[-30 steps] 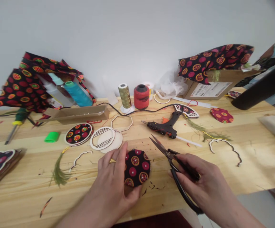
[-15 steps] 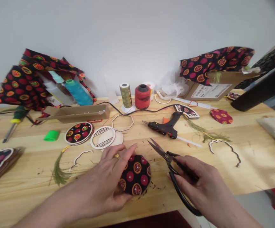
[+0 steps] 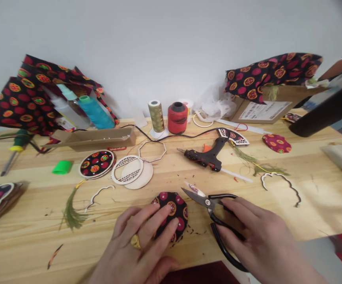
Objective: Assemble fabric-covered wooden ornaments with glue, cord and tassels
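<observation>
A round piece of black fabric [image 3: 171,213] with red and gold medallions lies on the wooden table [image 3: 40,252], near the front edge. My left hand [image 3: 138,240], wearing a gold ring, rests over it with fingers spread across its lower left. My right hand [image 3: 262,236] grips black-handled scissors [image 3: 209,203], their blades pointing left and slightly open, just right of the fabric. A small pale scrap [image 3: 193,189] lies beside the blade tips. The fabric's lower part is partly hidden by my fingers.
Behind my hands lie wooden rings [image 3: 128,170], a fabric-covered disc [image 3: 96,164] and a black glue gun [image 3: 206,157]. Thread spools [image 3: 176,118] stand at the back. Patterned cloth [image 3: 273,75] drapes over a cardboard box [image 3: 262,110]. A black bar [image 3: 327,108] intrudes at right.
My left hand has slid down and now lies over the fabric piece, which has shifted slightly. The scissors have swung flatter, blades pointing more left, and a small scrap shows beside them.
</observation>
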### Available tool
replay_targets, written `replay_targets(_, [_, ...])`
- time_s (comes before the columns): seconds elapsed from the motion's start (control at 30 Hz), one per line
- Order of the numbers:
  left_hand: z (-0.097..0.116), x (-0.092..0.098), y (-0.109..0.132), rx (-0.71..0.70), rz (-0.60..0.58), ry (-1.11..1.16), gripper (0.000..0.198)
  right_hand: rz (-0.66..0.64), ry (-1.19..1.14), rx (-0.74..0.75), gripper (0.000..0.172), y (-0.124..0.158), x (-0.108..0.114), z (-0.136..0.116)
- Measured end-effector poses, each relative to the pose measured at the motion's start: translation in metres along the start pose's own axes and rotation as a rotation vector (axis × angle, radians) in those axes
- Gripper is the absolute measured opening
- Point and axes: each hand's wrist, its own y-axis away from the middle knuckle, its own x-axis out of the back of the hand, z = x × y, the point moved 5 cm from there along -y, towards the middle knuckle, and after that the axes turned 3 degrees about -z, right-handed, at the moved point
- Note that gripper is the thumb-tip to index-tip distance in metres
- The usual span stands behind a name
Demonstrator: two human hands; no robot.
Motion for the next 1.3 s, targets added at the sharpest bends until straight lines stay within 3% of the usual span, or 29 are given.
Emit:
replay_targets(0.13, [0.001, -0.011, 0.003, 0.016, -0.014, -0.014, 0.042, 0.056, 0.124, 0.103, 0.019, 0.002, 0.002, -0.005])
replay_targets(0.4, [-0.002, -0.018, 0.008, 0.046, 0.037, 0.014, 0.039, 0.026, 0.102, 0.176, 0.011, -0.002, 0.001, -0.017])
replay_targets(0.53, [-0.001, -0.02, 0.008, 0.062, 0.107, 0.077, 0.035, 0.026, 0.108, 0.188, 0.016, -0.004, 0.0, -0.017])
replay_targets(0.9, [-0.001, -0.021, 0.006, 0.053, 0.12, 0.077, 0.033, -0.059, 0.167, 0.229, 0.023, -0.007, 0.001, -0.014])
replay_targets(1.3, [-0.001, -0.021, 0.007, 0.05, 0.134, 0.068, 0.034, -0.122, 0.256, 0.348, 0.045, -0.021, 0.008, -0.009])
